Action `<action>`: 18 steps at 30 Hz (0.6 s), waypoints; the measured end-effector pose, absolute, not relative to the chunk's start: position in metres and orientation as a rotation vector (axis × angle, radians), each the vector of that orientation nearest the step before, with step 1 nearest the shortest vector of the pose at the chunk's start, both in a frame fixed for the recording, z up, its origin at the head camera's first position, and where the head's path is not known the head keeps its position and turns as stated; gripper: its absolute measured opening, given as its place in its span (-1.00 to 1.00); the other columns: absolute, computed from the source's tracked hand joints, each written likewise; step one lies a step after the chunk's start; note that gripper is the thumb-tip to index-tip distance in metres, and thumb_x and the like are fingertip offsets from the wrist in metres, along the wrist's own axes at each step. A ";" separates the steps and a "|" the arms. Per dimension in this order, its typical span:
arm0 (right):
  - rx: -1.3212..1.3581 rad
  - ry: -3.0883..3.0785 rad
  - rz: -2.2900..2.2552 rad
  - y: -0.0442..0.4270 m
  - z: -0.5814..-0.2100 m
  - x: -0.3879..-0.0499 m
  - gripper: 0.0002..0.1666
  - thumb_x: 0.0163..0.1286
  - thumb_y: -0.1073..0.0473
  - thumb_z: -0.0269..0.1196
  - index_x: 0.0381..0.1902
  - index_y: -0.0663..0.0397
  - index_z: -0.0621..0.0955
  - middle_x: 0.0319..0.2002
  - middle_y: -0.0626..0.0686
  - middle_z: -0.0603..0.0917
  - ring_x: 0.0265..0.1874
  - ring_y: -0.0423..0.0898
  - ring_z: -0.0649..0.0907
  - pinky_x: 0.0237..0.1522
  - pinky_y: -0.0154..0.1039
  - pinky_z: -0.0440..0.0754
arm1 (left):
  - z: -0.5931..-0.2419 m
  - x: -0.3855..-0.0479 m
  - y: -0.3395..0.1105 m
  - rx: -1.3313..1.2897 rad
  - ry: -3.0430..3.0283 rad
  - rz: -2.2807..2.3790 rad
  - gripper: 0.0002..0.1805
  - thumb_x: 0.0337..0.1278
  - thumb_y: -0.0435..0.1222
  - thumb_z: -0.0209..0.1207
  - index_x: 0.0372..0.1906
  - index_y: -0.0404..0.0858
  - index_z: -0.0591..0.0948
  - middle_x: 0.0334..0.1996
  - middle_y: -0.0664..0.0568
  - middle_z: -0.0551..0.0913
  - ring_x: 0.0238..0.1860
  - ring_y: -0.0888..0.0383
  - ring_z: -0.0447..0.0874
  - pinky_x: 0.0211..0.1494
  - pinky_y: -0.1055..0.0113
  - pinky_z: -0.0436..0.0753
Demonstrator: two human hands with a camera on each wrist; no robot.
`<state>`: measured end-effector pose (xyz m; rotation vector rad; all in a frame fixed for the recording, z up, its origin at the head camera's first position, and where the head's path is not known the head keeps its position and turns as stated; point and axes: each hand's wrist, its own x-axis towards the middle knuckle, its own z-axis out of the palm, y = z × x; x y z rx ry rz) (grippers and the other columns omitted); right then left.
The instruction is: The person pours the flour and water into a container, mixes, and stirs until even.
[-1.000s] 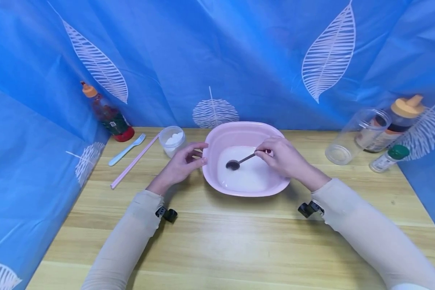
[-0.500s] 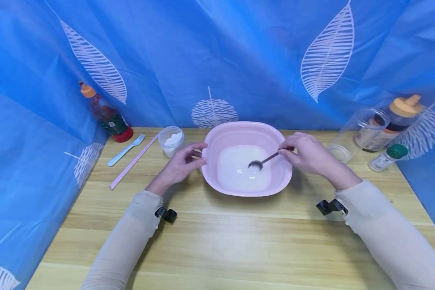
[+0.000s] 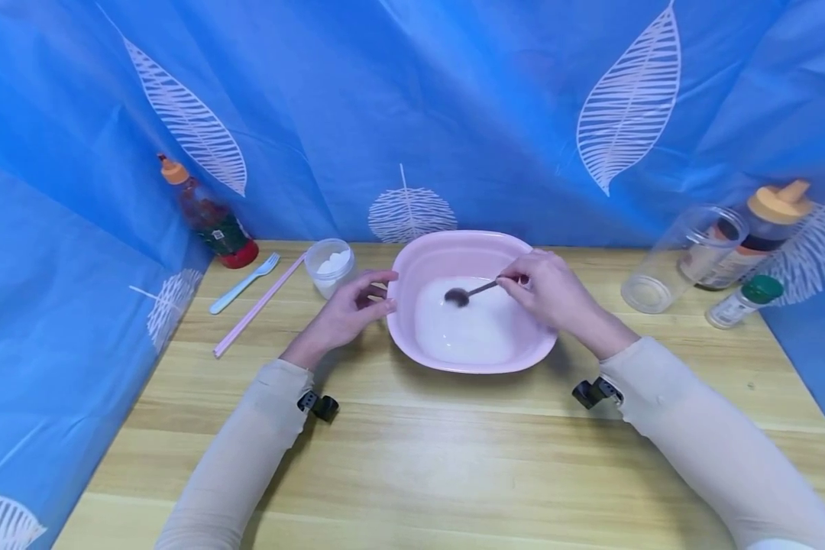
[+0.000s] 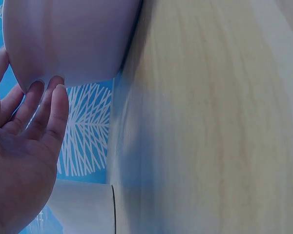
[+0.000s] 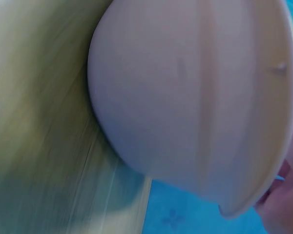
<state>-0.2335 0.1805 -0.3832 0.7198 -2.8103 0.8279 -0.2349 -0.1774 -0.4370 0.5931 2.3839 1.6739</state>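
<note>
In the head view, a pink basin (image 3: 431, 263) stands on the table with a white, glossy-looking layer over its bottom. My left hand (image 3: 344, 312) holds the basin's left rim; in the left wrist view its fingertips (image 4: 58, 95) touch the basin's outer wall. Over the basin's right side, my right hand (image 3: 550, 294) pinches the handle of a small brown spoon (image 3: 457, 297). The spoon's bowl is blurred, at or just above the white layer. The right wrist view shows mainly the basin's outside (image 5: 176, 97), with part of the right hand at the edge and the spoon hidden.
A clear jar with white contents (image 3: 331, 267) stands by the left hand. Farther left are a pink straw (image 3: 261, 305), a blue fork (image 3: 244, 284) and a red sauce bottle (image 3: 213, 221). Right: a clear cup (image 3: 653, 283), an orange-capped bottle (image 3: 749, 237) and a green-capped shaker (image 3: 742, 302).
My right hand moved the spoon rightward in the basin, then back to the left and slightly toward the far side. My left hand stays at the rim.
</note>
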 end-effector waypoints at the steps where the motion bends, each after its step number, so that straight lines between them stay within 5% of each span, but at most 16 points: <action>1: 0.692 -2.798 0.813 0.182 -0.384 -0.236 -0.84 0.51 0.27 0.38 -0.11 0.24 0.84 -0.26 0.19 0.84 -0.21 0.10 0.68 -0.03 0.00 0.51 | -0.437 -0.235 -0.177 0.595 2.383 1.676 -0.45 0.49 -0.36 0.28 0.49 -0.34 0.52 0.36 -0.27 0.57 0.24 -0.19 0.68 0.13 0.42 0.70; 13: 0.913 -2.837 0.966 0.169 -0.390 -0.241 -0.87 0.46 0.28 0.43 -0.13 0.19 0.86 -0.24 0.09 0.88 -0.28 -0.04 0.70 -0.14 -0.16 0.59 | -0.436 -0.234 -0.176 0.589 2.379 1.672 -0.44 0.48 -0.35 0.29 0.49 -0.35 0.51 0.37 -0.29 0.57 0.27 -0.22 0.68 0.15 0.42 0.69; 18: 1.046 -2.875 0.977 0.180 -0.385 -0.230 -0.89 0.48 0.26 0.43 -0.16 0.13 0.87 -0.25 0.00 0.84 -0.23 -0.12 0.67 -0.11 -0.07 0.65 | -0.436 -0.234 -0.176 0.596 2.387 1.675 -0.44 0.48 -0.36 0.28 0.49 -0.36 0.51 0.37 -0.29 0.57 0.26 -0.22 0.68 0.14 0.41 0.70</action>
